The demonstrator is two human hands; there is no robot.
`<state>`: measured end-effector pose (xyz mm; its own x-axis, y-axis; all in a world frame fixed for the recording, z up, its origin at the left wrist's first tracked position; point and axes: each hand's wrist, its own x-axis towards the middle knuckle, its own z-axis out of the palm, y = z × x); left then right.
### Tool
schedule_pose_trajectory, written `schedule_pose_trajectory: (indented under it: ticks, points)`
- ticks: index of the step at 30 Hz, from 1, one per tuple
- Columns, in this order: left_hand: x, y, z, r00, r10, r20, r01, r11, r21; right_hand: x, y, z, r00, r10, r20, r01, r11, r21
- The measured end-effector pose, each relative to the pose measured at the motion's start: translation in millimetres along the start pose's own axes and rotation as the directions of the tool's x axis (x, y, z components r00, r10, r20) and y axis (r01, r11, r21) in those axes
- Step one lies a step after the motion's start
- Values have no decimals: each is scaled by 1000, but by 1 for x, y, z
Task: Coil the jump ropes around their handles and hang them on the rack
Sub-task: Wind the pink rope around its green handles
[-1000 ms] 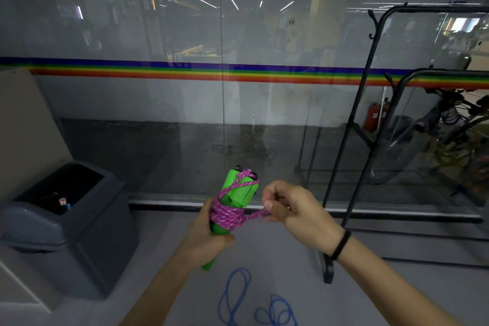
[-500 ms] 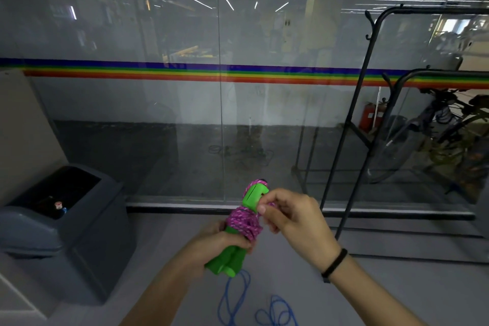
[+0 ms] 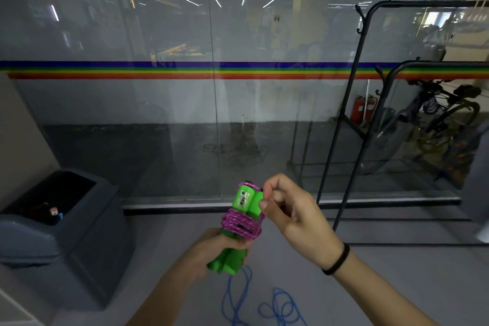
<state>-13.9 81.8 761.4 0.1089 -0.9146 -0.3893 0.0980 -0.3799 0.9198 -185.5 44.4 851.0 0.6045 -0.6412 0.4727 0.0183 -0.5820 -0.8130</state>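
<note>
Two green jump-rope handles (image 3: pixel 247 202) are held together upright in front of me, with a pink rope (image 3: pixel 242 226) coiled tightly around their middle. My left hand (image 3: pixel 211 249) grips the lower part of the handles. My right hand (image 3: pixel 291 216) pinches the pink rope at the top of the handles, by their right side. A blue rope (image 3: pixel 275 308) lies in loose loops on the floor below. The black metal rack (image 3: pixel 356 103) stands to the right, its hooks bare.
A grey bin (image 3: pixel 66 230) sits on the floor at the left. A glass wall (image 3: pixel 211 103) with a rainbow stripe runs across ahead. A second black rack (image 3: pixel 391 74) stands at the right, with a bicycle (image 3: pixel 436 124) behind the glass.
The handles have tipped from leaning right to nearly upright. My right hand has gone from pulling the rope end sideways to pinching it at the handles' top. The coil is tighter.
</note>
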Motion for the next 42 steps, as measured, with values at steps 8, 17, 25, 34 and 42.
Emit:
schedule_pose_trajectory:
  ticks: [8,17,25,34,42]
  points:
    - [2,-21,-9,997,31,65,-38,993,110,2,-1,11,995,51,85,-20,943,-333]
    - [24,-17,2,989,135,-52,-114,949,294,27,28,-5,999,-8,53,42,736,-676]
    - [52,31,30,910,414,-36,-399,894,205,44,64,-28,994,96,49,-36,727,-686]
    - [124,86,91,859,512,-19,-496,840,220,73,108,-119,963,257,-80,-263,837,-480]
    - [195,116,147,835,549,34,-545,819,179,87,158,-185,898,416,-142,-437,883,-172]
